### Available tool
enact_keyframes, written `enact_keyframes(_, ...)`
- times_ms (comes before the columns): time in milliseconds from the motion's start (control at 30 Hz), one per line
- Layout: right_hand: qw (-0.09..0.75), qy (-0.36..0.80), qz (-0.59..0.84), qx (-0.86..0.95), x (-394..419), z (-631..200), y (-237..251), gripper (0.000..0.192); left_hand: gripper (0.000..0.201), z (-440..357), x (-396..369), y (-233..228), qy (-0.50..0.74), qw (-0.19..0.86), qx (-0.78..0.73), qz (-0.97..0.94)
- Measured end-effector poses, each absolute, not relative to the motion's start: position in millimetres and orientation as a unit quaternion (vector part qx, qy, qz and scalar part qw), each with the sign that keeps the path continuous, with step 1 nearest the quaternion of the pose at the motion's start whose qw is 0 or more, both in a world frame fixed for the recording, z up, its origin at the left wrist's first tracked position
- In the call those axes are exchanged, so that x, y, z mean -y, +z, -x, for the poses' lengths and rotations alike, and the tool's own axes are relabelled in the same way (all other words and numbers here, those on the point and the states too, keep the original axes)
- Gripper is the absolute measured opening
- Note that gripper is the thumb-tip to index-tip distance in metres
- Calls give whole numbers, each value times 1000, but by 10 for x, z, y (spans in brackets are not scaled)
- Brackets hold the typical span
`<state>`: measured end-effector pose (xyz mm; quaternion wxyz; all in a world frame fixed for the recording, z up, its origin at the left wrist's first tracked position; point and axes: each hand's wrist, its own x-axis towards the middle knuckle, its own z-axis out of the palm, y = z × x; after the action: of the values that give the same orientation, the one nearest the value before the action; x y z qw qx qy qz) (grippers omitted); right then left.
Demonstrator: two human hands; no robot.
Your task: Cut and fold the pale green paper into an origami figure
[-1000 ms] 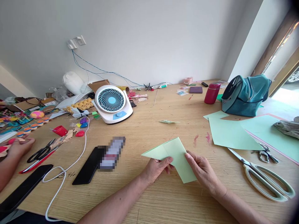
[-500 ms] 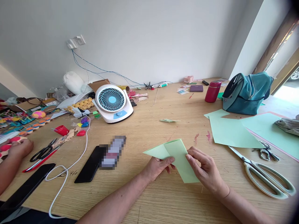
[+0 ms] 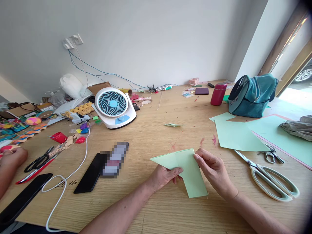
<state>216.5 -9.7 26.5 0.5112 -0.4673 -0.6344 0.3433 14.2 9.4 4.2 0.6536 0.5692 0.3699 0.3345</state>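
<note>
One folded pale-green paper (image 3: 194, 177) is pinched over the counter (image 3: 136, 139) by fingers of the left hand (image 3: 163, 178) and right hand (image 3: 215, 172); probably light, easily creased, it is best gripped by edges.

**Folded green paper (image 3: 193, 175) held above a wooden tabletop (image 3: 143, 138)**

The left hand (image 3: 161, 179) grips the folded green paper from its near left side, thumb on top; the fingers of the right hand (image 3: 215, 172) pinch its far right corner. Left of the paper lie a black slab (image 3: 86, 177) and a pixelated object (image 3: 115, 161). Farther left of it are a white cable (image 3: 64, 188), black-handled scissors (image 3: 40, 161) and another person's hand (image 3: 18, 156). Beyond the paper sits a small folded piece (image 3: 173, 124), and beyond and left of it, a white fan (image 3: 114, 107). To the paper's right are pale-handled scissors (image 3: 258, 178) and flat green sheets (image 3: 240, 135); beyond and right of it stand a red flask (image 3: 218, 94) and a teal bag (image 3: 253, 100).
</note>
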Motion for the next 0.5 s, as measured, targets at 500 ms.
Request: enact_keyframes(500, 505, 318, 509, 620, -10, -2137, 99, 29, 41, -142, -167, 164, 524, 570, -425, -469)
